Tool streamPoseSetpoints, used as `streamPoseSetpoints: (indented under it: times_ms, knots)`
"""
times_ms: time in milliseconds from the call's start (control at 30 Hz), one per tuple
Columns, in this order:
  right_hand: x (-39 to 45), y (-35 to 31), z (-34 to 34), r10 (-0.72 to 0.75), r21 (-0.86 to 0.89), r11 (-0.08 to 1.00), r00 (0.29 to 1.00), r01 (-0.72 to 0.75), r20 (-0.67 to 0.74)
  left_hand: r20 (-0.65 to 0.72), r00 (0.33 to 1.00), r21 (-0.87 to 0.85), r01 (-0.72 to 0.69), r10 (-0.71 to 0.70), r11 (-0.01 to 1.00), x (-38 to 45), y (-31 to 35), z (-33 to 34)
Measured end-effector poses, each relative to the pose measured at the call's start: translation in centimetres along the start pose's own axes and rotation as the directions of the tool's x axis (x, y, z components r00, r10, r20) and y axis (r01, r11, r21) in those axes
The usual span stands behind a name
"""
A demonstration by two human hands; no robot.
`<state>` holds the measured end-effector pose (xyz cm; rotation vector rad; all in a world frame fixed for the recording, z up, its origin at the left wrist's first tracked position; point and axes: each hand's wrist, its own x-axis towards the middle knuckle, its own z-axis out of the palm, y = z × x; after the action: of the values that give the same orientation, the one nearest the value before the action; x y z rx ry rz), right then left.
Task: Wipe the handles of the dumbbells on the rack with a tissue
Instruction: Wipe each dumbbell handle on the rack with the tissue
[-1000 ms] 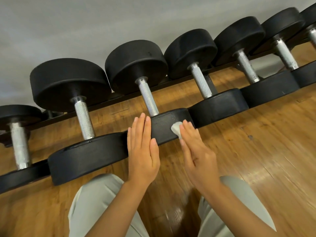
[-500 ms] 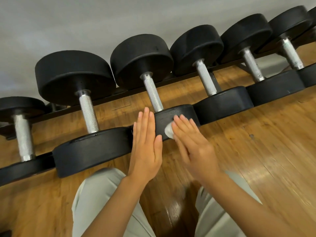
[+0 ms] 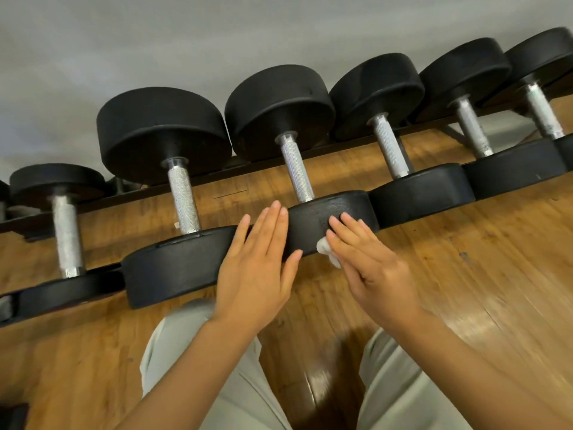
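A plain grey wall (image 3: pixel 124 51) backs a low black rack (image 3: pixel 341 150) standing on a glossy wooden floor (image 3: pixel 465 274), with a row of black dumbbells laid across it. The left hand (image 3: pixel 257 268) lies flat, fingers straight and together, against the near ends of two neighbouring dumbbells. The right hand (image 3: pixel 372 268) presses a small white tissue (image 3: pixel 325 248) under straight fingers onto the near end of the middle dumbbell (image 3: pixel 328 218); only a crumpled corner of it shows. The handle (image 3: pixel 296 172) above it (ridged grey metal) is untouched, so the wiping proper seems not yet begun here. To do this step well, I would bunch the tissue into the fingertips, wrap it round the handle and twist along its length, steadying the weight with the left hand so it cannot roll.
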<state>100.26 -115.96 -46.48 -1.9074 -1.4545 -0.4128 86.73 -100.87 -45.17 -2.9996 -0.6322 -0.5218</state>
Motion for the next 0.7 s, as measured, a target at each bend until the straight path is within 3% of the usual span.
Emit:
streamPoseSetpoints:
  times_ms: [167, 333, 533, 700]
  knots:
    - [0.0, 0.0, -0.3, -0.009, 0.03, 0.999, 0.999, 0.01, -0.05, -0.038, 0.999, 0.19, 0.008, -0.001, 0.982, -1.7, -2.7, -0.8]
    - [-0.3, -0.4, 0.1, -0.033, 0.045, 0.998, 0.991, 0.04, -0.131, -0.076, 0.997, 0.248, 0.018, 0.001, 0.969, -1.7, -2.9, -0.7]
    - [2.1, -1.3, 0.8, -0.011, -0.112, 0.994, 0.996, 0.001, -0.09, -0.093, 0.995, 0.232, 0.05, -0.029, 0.972, -1.5, -2.7, -0.9]
    - [4.7, -2.3, 2.0, -0.018, -0.234, 0.972, 0.998, 0.03, 0.054, -0.113, 0.993, 0.219, 0.045, -0.021, 0.975, -1.6, -2.8, -1.0]
